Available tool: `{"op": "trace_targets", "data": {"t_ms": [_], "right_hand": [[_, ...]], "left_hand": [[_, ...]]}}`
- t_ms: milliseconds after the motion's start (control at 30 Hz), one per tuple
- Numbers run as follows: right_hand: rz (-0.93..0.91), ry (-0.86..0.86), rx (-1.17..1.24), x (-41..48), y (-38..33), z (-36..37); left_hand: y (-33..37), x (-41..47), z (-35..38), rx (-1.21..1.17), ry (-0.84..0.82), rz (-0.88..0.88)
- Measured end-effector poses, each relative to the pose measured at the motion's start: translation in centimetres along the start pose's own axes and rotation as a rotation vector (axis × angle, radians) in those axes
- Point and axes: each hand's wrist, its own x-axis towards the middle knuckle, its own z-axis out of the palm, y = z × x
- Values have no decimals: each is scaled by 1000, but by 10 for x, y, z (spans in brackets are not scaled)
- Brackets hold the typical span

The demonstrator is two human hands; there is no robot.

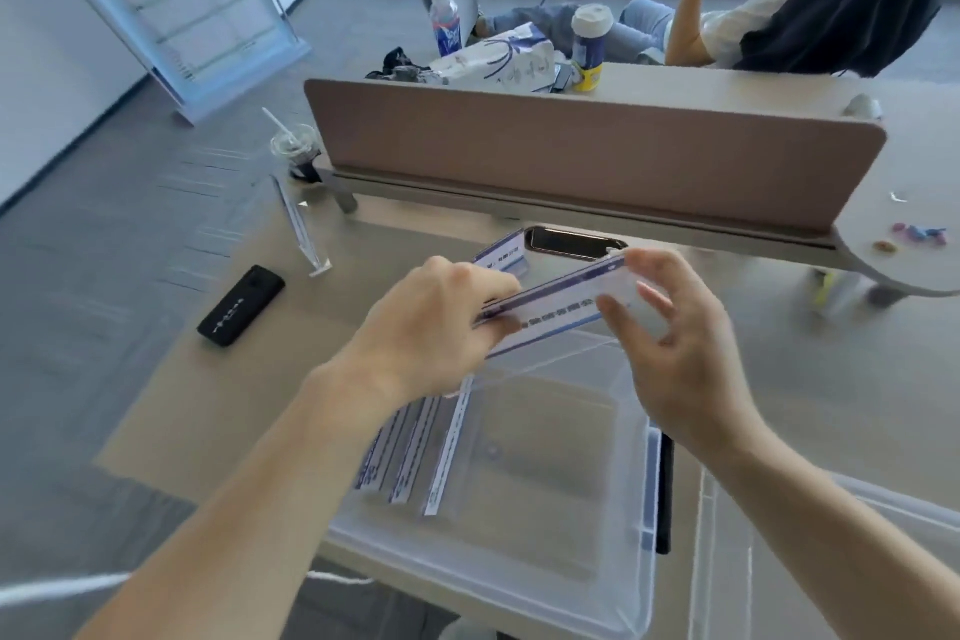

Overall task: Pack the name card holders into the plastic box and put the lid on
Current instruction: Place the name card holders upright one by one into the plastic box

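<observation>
On the beige bench (208,379), the plastic box (519,582) at the near edge holds several name card holders (415,447); the left hand (431,322) and right hand (675,343) pinch one more holder (556,309) above it, a stray holder (301,224) waits near the left edge, and the lid (779,561) is not yet on.

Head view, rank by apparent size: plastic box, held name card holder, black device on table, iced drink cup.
1. plastic box
2. held name card holder
3. black device
4. iced drink cup, though it sits farther from the camera, so 3 versus 4 is unsure.

The box (493,582) is clear, smooth plastic; the card holder (556,309) is glossy clear plastic over printed paper; the surface (218,395) looks matt.
</observation>
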Motion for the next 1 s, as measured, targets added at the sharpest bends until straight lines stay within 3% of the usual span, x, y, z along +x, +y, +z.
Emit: {"op": "trace_targets", "data": {"t_ms": [167, 300, 633, 1000], "right_hand": [[533, 2, 139, -45, 22, 71], [763, -83, 330, -72, 54, 116], [963, -180, 205, -73, 132, 160], [1080, -196, 112, -64, 166, 192]], "left_hand": [[-26, -36, 41, -214, 17, -238], [-44, -55, 86, -302, -43, -375], [-75, -65, 173, -358, -273, -529], [-93, -61, 201, -355, -287, -591]]}}
